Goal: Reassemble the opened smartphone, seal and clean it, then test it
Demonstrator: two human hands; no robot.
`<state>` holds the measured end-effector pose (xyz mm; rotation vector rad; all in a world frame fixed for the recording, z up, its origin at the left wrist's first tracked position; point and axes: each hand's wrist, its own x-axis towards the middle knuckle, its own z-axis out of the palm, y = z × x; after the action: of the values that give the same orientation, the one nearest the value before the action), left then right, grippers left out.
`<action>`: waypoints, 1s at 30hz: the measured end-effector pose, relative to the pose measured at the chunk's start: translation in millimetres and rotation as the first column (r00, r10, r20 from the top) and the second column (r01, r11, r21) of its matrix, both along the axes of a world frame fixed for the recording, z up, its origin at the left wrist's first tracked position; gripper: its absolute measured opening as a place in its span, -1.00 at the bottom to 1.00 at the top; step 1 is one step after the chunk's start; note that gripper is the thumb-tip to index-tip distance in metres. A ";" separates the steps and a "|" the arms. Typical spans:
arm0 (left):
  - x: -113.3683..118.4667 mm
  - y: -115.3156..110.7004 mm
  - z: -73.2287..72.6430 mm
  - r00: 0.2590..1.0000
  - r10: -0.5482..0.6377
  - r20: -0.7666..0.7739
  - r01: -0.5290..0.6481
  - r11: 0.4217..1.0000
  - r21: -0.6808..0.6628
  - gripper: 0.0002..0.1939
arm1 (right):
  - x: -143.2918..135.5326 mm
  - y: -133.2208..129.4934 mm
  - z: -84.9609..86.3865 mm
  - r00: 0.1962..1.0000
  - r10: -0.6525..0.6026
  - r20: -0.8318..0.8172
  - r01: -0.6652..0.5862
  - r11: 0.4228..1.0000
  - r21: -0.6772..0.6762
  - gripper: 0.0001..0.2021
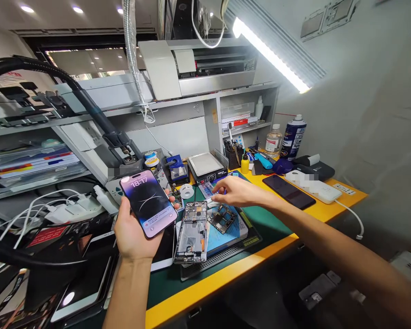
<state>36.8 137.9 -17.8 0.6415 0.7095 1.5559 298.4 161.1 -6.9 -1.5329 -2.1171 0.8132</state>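
My left hand (137, 235) is wrapped round a lit smartphone (149, 203), its screen facing up toward me and showing 18:17. Over the green mat, my right hand (231, 189) is closed with thumb and fingertips together; whatever they pinch, if anything, is too small to make out. Just below that hand lies a dark phone circuit board (222, 218) on a blue box (234, 235). An opened phone frame (192, 233) with bare inner parts rests beside it, to the right of the held phone. A roll of white tape (187, 191) sits behind the frame.
At the right lie a dark phone (289, 192) and a white power strip (313, 186). A heating plate (208, 164), yellow bottle (245, 163) and spray can (293, 137) stand at the back. Several tablets (82, 285) are stacked at left, under a black arm (92, 109).
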 end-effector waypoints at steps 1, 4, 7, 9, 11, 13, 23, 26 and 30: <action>-0.5 0.9 -0.2 1.000 0.008 0.002 -0.008 1.000 0.006 -0.37 | -11.4 8.4 1.5 0.999 0.023 0.046 -0.022 0.999 -0.024 -0.68; -2.5 4.0 -2.3 1.000 0.018 0.011 -0.018 1.000 0.018 -0.38 | -36.1 34.3 3.9 0.981 0.112 0.161 -0.082 0.980 -0.184 -0.68; -4.1 5.2 -4.1 1.000 0.006 0.031 -0.006 1.000 0.017 -0.38 | -47.9 50.2 3.7 0.959 0.177 0.220 -0.099 0.940 -0.326 -0.69; -4.5 4.5 -4.3 0.999 -0.018 0.040 0.018 1.000 0.021 -0.36 | -51.7 54.2 2.2 0.954 0.191 0.232 -0.096 0.925 -0.368 -0.68; -4.5 3.5 -4.1 0.998 -0.051 0.043 0.050 0.998 0.023 -0.35 | -55.3 55.4 -0.4 0.953 0.197 0.228 -0.098 0.919 -0.382 -0.68; -4.2 2.9 -4.2 0.996 -0.085 0.042 0.084 0.996 0.026 -0.35 | -60.7 55.6 -4.0 0.956 0.200 0.214 -0.108 0.920 -0.377 -0.67; -6.1 4.0 -7.8 0.988 -0.151 0.021 0.150 0.988 0.041 -0.38 | -46.0 43.9 17.4 0.958 0.208 0.196 -0.180 0.972 -0.154 -0.64; -5.6 4.1 -7.1 0.989 -0.147 0.024 0.146 0.989 0.039 -0.38 | -15.5 24.7 33.8 0.924 0.273 0.267 -0.249 0.961 -0.121 -0.58; -3.0 2.7 -5.7 0.989 -0.149 0.021 0.148 0.988 0.034 -0.37 | 7.1 -3.0 33.7 0.861 0.356 0.364 -0.314 0.934 -0.170 -0.36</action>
<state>33.8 140.6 -23.5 0.6841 0.6057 1.4375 305.4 158.2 26.8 -1.4948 -2.7334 0.7917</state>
